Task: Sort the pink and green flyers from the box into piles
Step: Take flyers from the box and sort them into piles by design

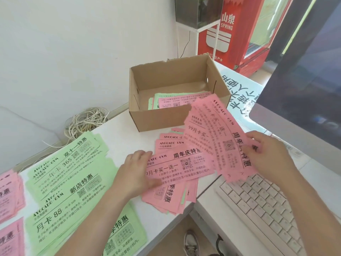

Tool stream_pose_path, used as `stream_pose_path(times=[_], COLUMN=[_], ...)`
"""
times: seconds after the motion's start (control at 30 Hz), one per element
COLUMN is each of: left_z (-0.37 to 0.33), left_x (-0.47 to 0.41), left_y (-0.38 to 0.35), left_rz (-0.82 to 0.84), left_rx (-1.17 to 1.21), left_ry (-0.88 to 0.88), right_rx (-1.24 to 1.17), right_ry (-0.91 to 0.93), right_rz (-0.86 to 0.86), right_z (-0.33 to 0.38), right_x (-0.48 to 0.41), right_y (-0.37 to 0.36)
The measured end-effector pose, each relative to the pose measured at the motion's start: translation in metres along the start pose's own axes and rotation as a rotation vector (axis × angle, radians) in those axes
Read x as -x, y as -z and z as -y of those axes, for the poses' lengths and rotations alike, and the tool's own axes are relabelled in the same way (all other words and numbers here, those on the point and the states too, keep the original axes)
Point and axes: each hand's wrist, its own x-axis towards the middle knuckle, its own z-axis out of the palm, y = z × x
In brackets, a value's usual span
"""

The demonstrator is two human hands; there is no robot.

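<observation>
Pink paper fills both hands. The left hand (136, 172) pinches one flyer (179, 166) by its left short end, thumb on top and fingers curled beneath. That sheet lies with its long axis left to right, rising a little toward the right, directly above the loose pink heap (166, 198) on the table (129, 133). The right hand (267, 156) grips a fan (214, 133) of pink sheets by its lower right edge, fingers curled over the print. The fan stretches up and left from that grip, its long axis steep and almost crosswise to the left hand's sheet, and its lower corner overlaps that sheet's right end. So the single flyer sits just over its heap with the left hand nearer, and I judge it needs only a short drop, with the fan held out of the way. Behind, the box (166, 121) holds more: a pink sheet (181, 102) on top and green edges (156, 100) poking out beneath, though how many is hidden. Counted: one box, one flyer in the left hand, at least three sheets in the fan, and one pink heap in the middle. To the left are four green piles (70, 182), told apart by their headings, and two more pink piles (9, 193) cut off by the left edge. A keyboard (258, 206) lies just right of the heap, under the right forearm.
</observation>
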Motion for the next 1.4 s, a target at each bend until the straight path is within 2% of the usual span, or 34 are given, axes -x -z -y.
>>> stream_pose_path(times=[0.13,0.23,0.3,0.4,0.5,0.6,0.67,0.73,0.77,0.83,0.93,1.03,1.13,1.27,1.33,1.4], left_z=[-0.011,-0.011,-0.005,0.004,0.008,0.024,0.034,0.039,0.040,0.035,0.011,0.001,-0.002,-0.001,0.000,0.001], left_x=[-0.009,-0.011,-0.009,-0.002,0.012,0.031,0.049,0.067,0.073,0.077,0.072,0.048,0.025,0.016,0.017,0.017], left_y=[0.003,0.004,0.002,-0.005,0.003,0.034,0.066,0.099,0.111,0.121,0.107,0.063,0.026,0.008,0.002,-0.001], left_rz=[0.045,0.001,-0.130,-0.346,-0.399,-0.563,-0.665,-0.718,-0.706,-0.571,-0.232,-0.058,-0.051,-0.096,-0.120,-0.142], left_rx=[-0.126,-0.061,-0.062,-0.084,0.122,0.347,0.508,0.685,0.752,0.773,0.593,0.353,0.043,-0.075,-0.155,-0.198], left_ry=[0.088,0.094,0.059,-0.087,-0.035,0.087,0.150,0.171,0.168,0.156,0.051,-0.003,-0.076,-0.089,-0.104,-0.110], right_rx=[0.018,-0.030,-0.060,-0.064,-0.057,-0.072,-0.121,-0.218,-0.267,-0.277,-0.195,-0.063,0.054,-0.117,-0.083,0.191], right_ry=[-0.015,-0.030,-0.043,-0.041,-0.026,-0.026,-0.030,-0.017,-0.004,0.047,0.107,0.153,0.105,-0.068,-0.018,0.133], right_rz=[-0.091,-0.067,-0.062,-0.117,-0.172,-0.178,-0.119,0.010,0.108,0.342,0.572,0.705,0.740,0.636,0.666,0.681], right_z=[-0.003,-0.003,-0.002,-0.003,0.000,0.002,0.006,0.013,0.018,0.028,0.047,0.056,0.051,0.052,0.054,0.055], right_x=[-0.002,-0.001,0.000,0.000,0.003,0.004,0.004,0.004,0.004,0.001,-0.008,-0.019,-0.031,-0.034,-0.033,-0.030], right_y=[-0.001,-0.004,-0.006,-0.005,-0.003,-0.003,-0.001,-0.002,-0.004,-0.013,-0.036,-0.059,-0.080,-0.082,-0.078,-0.079])
